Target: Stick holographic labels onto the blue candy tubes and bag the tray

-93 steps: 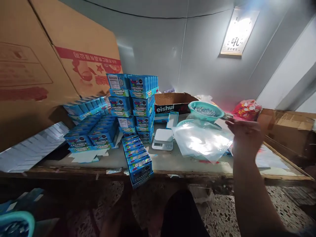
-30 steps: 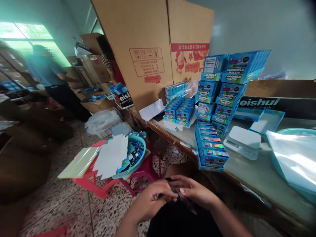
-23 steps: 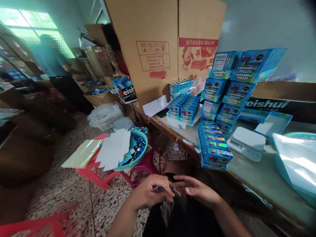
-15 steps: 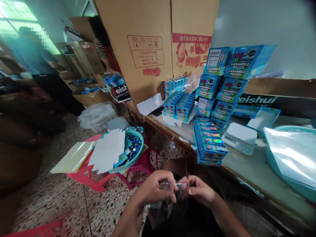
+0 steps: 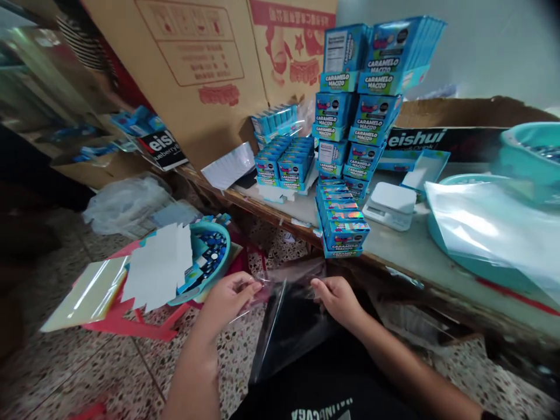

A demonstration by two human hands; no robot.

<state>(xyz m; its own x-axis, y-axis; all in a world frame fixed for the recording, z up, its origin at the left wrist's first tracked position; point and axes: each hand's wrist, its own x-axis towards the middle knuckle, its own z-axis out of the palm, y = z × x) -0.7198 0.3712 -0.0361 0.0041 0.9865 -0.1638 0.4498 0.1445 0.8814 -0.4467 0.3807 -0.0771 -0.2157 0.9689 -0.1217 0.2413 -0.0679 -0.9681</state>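
A clear plastic bag [image 5: 284, 309] is stretched out over my lap between both hands. My left hand [image 5: 234, 297] pinches its left upper corner, and my right hand [image 5: 336, 297] pinches the right side near the top. Nothing shows inside the bag. Just beyond my right hand, a tray of blue candy boxes [image 5: 343, 224] stands at the table edge. Tall stacks of blue boxes marked "Caramelo Macizo" [image 5: 367, 116] rise behind it. To the left of my left hand, a teal basin [image 5: 223, 262] holds small blue packets, with white card sheets [image 5: 160, 265] overlapping its rim.
A white scale [image 5: 390, 204] sits on the table [image 5: 406, 256]. At right, clear plastic sheets [image 5: 485, 227] cover another teal basin. A large cardboard box [image 5: 219, 52] stands behind. Red stools [image 5: 153, 329] and plastic bags [image 5: 126, 204] are on the left. A person's striped sleeve [image 5: 83, 35] shows at upper left.
My hands have moved apart, spreading the plastic bag that was bunched between them. The view has turned right and down, so the table things appear shifted left and more of the right basins shows.
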